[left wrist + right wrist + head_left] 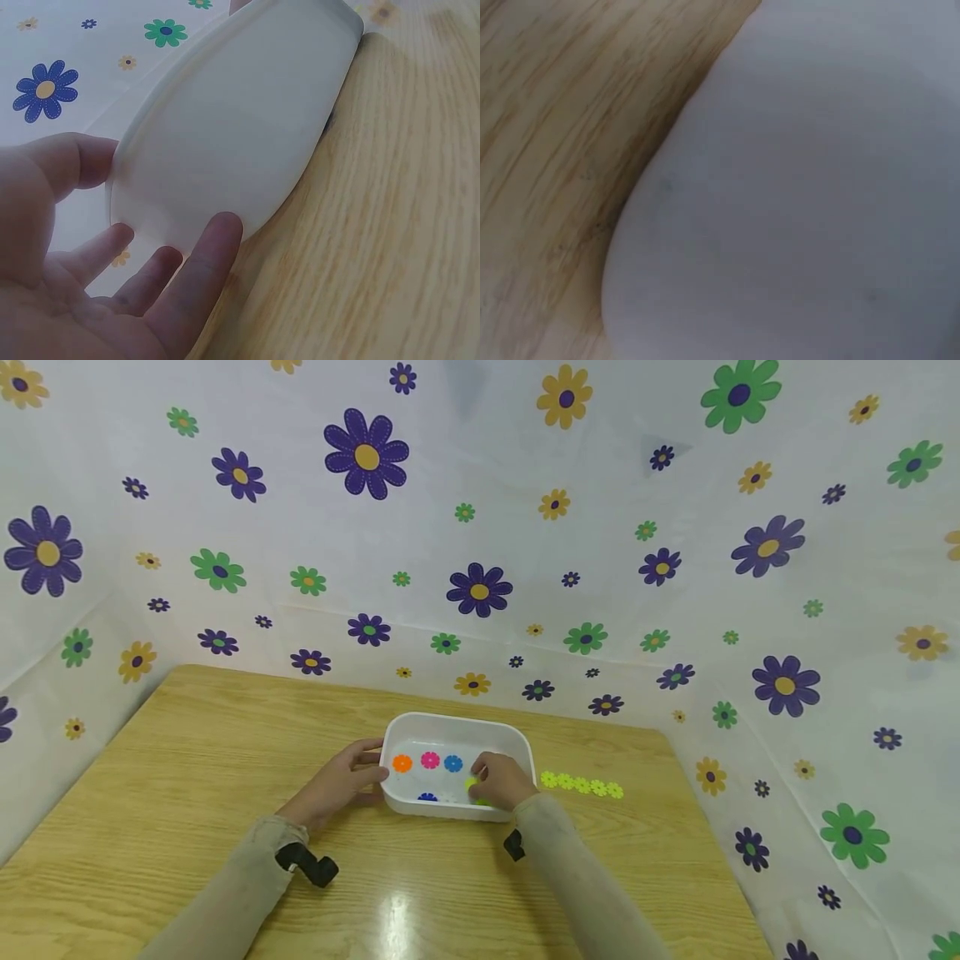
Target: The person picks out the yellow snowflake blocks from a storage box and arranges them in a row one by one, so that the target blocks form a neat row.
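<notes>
A white plastic tub [450, 811] stands on the wooden table. My left hand [341, 783] holds its left end, and in the left wrist view the thumb is at the rim with fingertips [225, 229] against the outer wall. Inside the tub, my right hand [504, 779] has curled fingers around a yellow-green flower-shaped disc [471, 783], partly hidden by the hand. An orange disc [402, 763], a pink disc [431, 760] and a blue disc [453, 763] lie further left in the tub. The front rim partly covers a dark blue disc [427, 797].
Several yellow-green discs [582, 785] form a row on the table [225, 735], right of the tub. A white flower-print sheet [420, 527] hangs behind the table and at both sides. The right wrist view holds mostly the tub's outer wall [795, 195], close up.
</notes>
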{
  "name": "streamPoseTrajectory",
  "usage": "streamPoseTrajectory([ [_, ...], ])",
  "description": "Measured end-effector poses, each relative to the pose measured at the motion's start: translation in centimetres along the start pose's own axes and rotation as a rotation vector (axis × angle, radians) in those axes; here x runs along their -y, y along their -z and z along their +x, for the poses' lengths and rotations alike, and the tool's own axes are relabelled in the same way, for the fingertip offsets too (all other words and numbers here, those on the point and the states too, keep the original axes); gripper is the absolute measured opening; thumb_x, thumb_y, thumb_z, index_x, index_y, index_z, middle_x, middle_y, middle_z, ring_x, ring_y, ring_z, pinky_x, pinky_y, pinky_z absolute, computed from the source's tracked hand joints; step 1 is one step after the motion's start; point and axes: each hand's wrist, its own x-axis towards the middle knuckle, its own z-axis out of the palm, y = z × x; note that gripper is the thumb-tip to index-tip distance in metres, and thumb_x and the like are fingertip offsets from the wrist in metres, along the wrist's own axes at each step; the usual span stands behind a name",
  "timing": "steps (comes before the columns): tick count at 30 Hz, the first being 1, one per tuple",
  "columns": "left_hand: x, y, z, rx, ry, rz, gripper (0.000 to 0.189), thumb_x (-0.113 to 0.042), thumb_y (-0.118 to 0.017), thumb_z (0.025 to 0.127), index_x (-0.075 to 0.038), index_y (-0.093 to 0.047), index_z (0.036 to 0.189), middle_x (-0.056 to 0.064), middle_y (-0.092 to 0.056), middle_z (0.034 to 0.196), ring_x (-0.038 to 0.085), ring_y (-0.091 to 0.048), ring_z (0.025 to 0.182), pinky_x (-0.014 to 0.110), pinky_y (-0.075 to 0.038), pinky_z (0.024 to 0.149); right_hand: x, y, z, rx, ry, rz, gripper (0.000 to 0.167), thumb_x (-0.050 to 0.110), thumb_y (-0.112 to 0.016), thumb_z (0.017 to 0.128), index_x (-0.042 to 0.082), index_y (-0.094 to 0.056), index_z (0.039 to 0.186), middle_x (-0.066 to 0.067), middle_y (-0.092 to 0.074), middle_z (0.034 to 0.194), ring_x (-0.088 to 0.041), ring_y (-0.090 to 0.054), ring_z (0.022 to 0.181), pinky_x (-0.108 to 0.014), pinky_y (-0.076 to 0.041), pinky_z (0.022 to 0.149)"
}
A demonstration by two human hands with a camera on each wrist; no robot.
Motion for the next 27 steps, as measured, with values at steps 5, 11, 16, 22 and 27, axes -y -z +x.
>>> streamPoseTrajectory([
  [5,0.0,0.03,0.0,0.0,0.003,0.002,0.064,-0.018,-0.066,0.102,-0.014,-0.036,0.158,0.022,-0.045,0.152,0.033,-0.062,0.119,0.045,-0.06,0.095,0.2,-0.16,0.19,0.012,-0.03,0.016,0.022,0.017,-0.083,0.087,0.01,-0.07,0.104,-0.003,-0.065,0.096,-0.021,-0.058,0.092,-0.039,-0.054,0.091],
  [11,0.06,0.17,0.04,0.002,0.001,-0.003,0.066,-0.02,-0.068,0.101,-0.014,-0.036,0.158,0.022,-0.045,0.152,0.033,-0.063,0.118,0.045,-0.06,0.095,0.5,0.03,0.15,0.013,-0.022,0.036,0.022,0.017,-0.083,0.087,0.01,-0.068,0.101,-0.002,-0.064,0.094,-0.02,-0.057,0.09,-0.038,-0.054,0.09],
  [16,0.09,0.18,0.05,0.003,-0.003,-0.004,0.067,-0.019,-0.068,0.1,-0.014,-0.036,0.158,0.022,-0.045,0.152,0.032,-0.064,0.117,0.045,-0.061,0.095,0.51,0.15,0.15,0.018,-0.016,0.087,0.01,0.015,-0.078,0.093,0.013,-0.068,0.094,-0.001,-0.066,0.092,-0.02,-0.059,0.089,-0.039,-0.054,0.091],
  [22,0.02,0.11,0.09,-0.004,0.002,0.002,0.066,-0.019,-0.068,0.1,-0.014,-0.036,0.158,0.022,-0.045,0.152,0.032,-0.063,0.118,0.045,-0.06,0.095,0.03,0.18,0.43,0.039,-0.005,0.182,0.004,0.012,-0.075,0.094,0.012,-0.072,0.095,-0.002,-0.068,0.09,-0.019,-0.062,0.084,-0.033,-0.058,0.082],
  [27,0.03,0.08,0.09,-0.007,0.007,0.005,0.065,-0.018,-0.067,0.101,-0.014,-0.036,0.158,0.021,-0.045,0.152,0.033,-0.063,0.118,0.045,-0.06,0.095,-0.28,0.49,0.52,0.052,0.001,0.257,0.005,0.015,-0.074,0.096,0.012,-0.072,0.099,-0.002,-0.069,0.091,-0.018,-0.065,0.082,-0.03,-0.06,0.079],
])
